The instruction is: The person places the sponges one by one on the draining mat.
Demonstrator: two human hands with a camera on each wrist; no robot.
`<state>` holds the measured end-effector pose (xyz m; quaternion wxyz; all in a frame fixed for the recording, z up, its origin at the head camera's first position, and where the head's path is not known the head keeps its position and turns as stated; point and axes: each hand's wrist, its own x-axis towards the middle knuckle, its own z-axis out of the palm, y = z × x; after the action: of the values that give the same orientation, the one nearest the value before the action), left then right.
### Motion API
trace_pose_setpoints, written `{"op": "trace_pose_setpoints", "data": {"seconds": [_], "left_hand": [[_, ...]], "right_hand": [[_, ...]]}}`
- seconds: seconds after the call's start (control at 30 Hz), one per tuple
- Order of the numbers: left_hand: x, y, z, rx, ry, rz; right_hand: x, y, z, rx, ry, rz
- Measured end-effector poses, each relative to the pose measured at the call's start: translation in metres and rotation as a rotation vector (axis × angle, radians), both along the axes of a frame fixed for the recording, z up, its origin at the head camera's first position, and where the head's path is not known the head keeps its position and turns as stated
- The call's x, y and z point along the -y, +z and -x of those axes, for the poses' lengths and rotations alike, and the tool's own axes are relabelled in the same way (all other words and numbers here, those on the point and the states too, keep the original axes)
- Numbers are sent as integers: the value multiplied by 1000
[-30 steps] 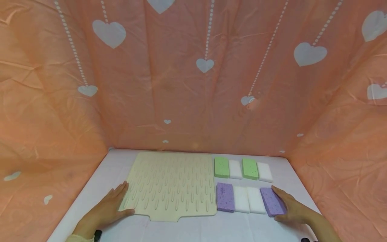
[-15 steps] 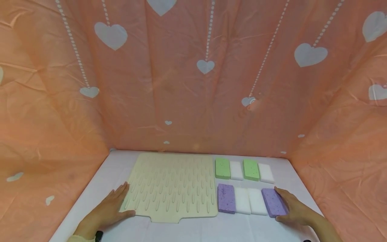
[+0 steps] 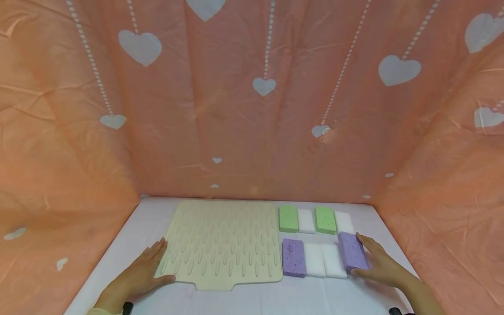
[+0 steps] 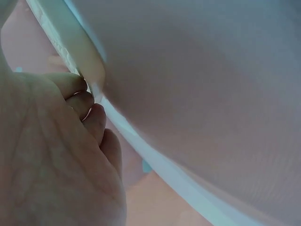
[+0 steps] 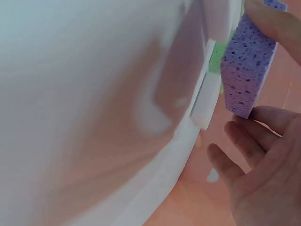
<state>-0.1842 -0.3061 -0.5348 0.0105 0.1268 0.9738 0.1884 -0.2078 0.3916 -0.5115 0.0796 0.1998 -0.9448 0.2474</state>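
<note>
Fingers and thumb of the right hand (image 3: 379,264) pinch a purple sponge (image 3: 352,251) above the bench (image 3: 256,302), at the beige mat's (image 3: 220,245) three o'clock, forearm slanting from four. I see the left hand (image 3: 138,272), thumb spread wide, touching its eight-o'clock corner.

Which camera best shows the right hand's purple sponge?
The right wrist view: the purple sponge shows large and porous in the right hand. The head view shows it smaller; the left wrist, not at all.

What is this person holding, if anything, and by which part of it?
The right hand holds the rightmost purple sponge by its short ends. The left hand rests against the mat, seemingly gripping nothing.
</note>
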Motion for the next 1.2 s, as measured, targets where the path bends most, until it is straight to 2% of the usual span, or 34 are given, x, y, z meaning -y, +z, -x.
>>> {"op": "trace_pose_setpoints", "data": {"seconds": [0.13,0.43,0.67,0.97,1.2], "left_hand": [[0,-1,0,-10,0,5],[0,-2,2,-75,-39,26],[-1,-1,0,-36,-18,40],[-4,4,-4,-49,-20,16],[-3,4,-2,-47,-23,21]], "right_hand": [[13,1,5,-61,31,16],[42,7,19,-52,27,-5],[64,5,28,-45,45,23],[85,3,38,-17,67,76],[105,4,46,10,80,91]]}}
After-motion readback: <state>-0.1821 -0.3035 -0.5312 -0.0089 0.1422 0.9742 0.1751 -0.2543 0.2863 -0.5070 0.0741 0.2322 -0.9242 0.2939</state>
